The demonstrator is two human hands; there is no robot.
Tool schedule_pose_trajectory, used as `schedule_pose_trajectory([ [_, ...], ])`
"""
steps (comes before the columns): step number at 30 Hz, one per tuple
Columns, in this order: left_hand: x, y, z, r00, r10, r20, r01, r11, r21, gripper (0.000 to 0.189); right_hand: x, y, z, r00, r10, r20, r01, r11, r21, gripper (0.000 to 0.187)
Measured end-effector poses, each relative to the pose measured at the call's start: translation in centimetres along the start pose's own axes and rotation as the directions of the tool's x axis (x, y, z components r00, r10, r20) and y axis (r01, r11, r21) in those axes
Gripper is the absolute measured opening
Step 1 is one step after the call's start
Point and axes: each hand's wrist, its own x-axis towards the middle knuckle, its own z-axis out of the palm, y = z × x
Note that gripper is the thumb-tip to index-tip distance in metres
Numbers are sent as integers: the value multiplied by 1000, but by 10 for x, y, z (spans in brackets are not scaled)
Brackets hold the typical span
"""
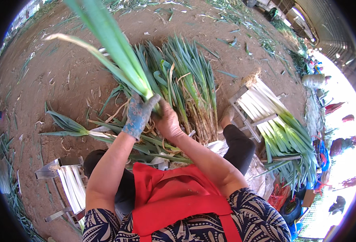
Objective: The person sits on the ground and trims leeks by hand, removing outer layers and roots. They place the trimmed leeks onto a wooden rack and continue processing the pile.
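Note:
Before my chest, my left hand (140, 113), in a worn blue-grey glove, is closed around the lower part of a large leek (126, 65). Its green leaves rise toward the upper left, and one withered yellowish leaf (75, 42) hangs out to the side. Bare, my right hand (167, 121) grips the same stalk at its lower end, touching the left thumb. The two hands hide the leek's root end. Just beyond them lies a bundle of untrimmed leeks (193, 81) with brown, dirty stems. Several loose leeks (84, 130) lie under and left of my hands.
On my right, a metal rack (252, 121) holds clean white leeks (264, 106), leaves hanging over its end. A second metal rack (55, 168) with white leeks (72, 184) stands on my left. Leaf scraps (226, 40) litter the dirt ground (84, 78). Plastic sheeting (258, 178) lies beside my right leg.

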Motion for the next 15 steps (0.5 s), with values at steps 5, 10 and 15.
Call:
schedule_pose_trajectory([
  [5,-1,25,-16,994,70,86,-39,945,-324,79,6,-11,-18,936,185,299,-337,717,610,48],
  [10,4,25,-22,933,-151,328,315,781,-538,40,6,-24,-23,911,170,376,-336,835,436,44],
  [15,0,21,-18,990,-54,128,115,835,-538,34,-6,-33,-18,946,259,196,-304,918,255,42],
])
